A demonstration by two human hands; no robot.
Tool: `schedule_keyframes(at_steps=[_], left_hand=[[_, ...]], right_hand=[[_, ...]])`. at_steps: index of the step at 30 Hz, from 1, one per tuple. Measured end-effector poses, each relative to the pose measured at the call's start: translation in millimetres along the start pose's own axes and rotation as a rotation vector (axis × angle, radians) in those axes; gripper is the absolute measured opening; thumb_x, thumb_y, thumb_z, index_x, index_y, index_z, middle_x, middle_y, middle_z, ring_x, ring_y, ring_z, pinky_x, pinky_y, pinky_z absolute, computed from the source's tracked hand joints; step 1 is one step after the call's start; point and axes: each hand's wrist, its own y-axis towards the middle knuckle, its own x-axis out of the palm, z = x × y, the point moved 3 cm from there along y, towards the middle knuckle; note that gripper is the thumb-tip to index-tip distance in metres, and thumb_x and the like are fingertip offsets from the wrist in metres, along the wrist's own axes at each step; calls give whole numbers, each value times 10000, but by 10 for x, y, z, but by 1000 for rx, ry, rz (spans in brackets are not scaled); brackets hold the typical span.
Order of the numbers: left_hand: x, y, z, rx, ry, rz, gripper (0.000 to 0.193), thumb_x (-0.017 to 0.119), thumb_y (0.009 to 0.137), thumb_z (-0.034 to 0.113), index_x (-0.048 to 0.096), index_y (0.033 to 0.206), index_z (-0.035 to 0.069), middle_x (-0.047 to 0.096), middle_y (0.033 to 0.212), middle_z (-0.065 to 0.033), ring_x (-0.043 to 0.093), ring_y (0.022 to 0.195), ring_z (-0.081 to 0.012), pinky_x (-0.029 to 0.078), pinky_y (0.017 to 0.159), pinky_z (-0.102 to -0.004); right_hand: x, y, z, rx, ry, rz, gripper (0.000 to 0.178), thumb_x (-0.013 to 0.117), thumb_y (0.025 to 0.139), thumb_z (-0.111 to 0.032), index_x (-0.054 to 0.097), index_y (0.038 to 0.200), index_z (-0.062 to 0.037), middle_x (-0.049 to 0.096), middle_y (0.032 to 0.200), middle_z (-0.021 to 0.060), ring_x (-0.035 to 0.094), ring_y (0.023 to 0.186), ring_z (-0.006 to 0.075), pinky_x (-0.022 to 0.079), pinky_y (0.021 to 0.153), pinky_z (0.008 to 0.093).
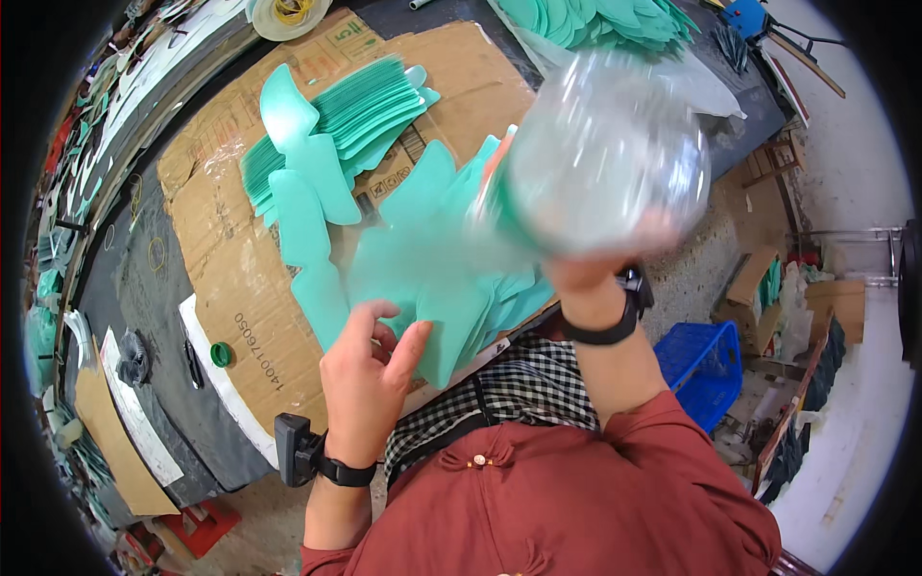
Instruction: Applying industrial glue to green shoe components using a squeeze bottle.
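Observation:
My right hand (600, 254) grips a large clear plastic bottle (610, 144), smeared by motion and tilted over green leaf-shaped sheets (456, 322). A pale blurred streak (437, 254) lies across those sheets to the left of the bottle; I cannot tell what it is. Low beside the sheets, my left hand (370, 370) has its thumb and index finger apart, the other fingers curled, and nothing visible in it. Just beyond it, a strip of scalloped green pieces (307, 211) runs over the cardboard (216, 250). Further back stands a neat row of stacked green pieces (370, 106).
A green bottle cap (221, 354) and a black pen (193, 366) lie at the left. More green pieces (605, 21) are heaped at the far right of the table. A tape roll (288, 13) sits at the back. A blue crate (706, 374) is on the floor at right.

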Motion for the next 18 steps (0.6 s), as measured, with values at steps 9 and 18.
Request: schedule_keyframes(at_steps=[9, 18], left_hand=[[2, -257, -136, -83, -57, -144, 220, 775, 925, 162, 637, 954, -7, 632, 765, -1, 541, 630, -50, 435, 574, -233], [55, -240, -164, -94, -87, -106, 198, 739, 914, 83, 614, 1041, -3, 645, 797, -30, 607, 671, -82, 486, 605, -254]], right_hand=[[312, 142, -42, -341, -345, -280, 787, 530, 965, -665, 591, 1222, 76, 688, 1068, 201, 694, 919, 294, 539, 803, 365], [-36, 780, -132, -427, -416, -24, 741, 348, 1054, -646, 608, 1245, 20, 686, 1121, 90, 645, 1015, 178, 503, 875, 320]])
